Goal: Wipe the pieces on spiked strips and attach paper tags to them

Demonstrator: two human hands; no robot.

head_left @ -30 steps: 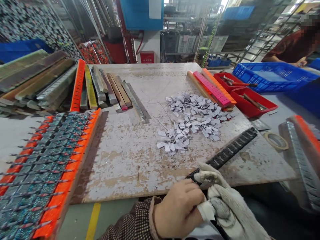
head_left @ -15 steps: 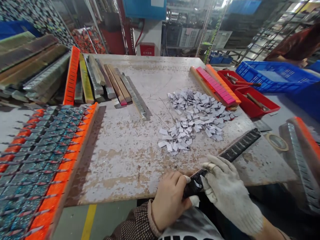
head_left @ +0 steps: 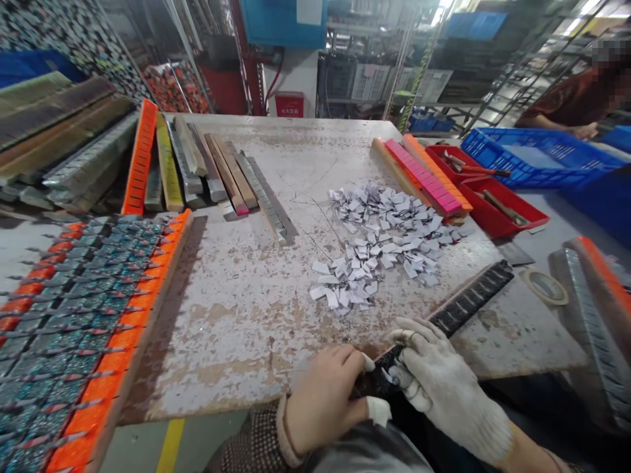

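A long black slotted bar (head_left: 473, 295) lies at a slant over the table's front edge, its near end by my body. My left hand (head_left: 332, 397), bare with white tape on thumb and finger, grips that near end. My right hand (head_left: 438, 387), in a white knitted glove, is closed over the bar's middle part. A small pale curved piece (head_left: 389, 376) shows at the gloved fingertips; its kind is unclear. Beyond the bar lies a heap of small white paper-like pieces (head_left: 389, 223).
Orange-edged racks of thin pointed pieces (head_left: 93, 315) fill the left side, with stacked slotted bars (head_left: 89, 144) behind. Pink and orange bars (head_left: 424, 177), red bins (head_left: 513, 210), a blue crate (head_left: 537, 161) and a tape roll (head_left: 545, 287) are at right. A person (head_left: 572, 98) is far right.
The view has tilted slightly upward. My left hand has shifted a little left along the bar's near end, its thumb farther from the fingers. My right hand stays closed on the bar.
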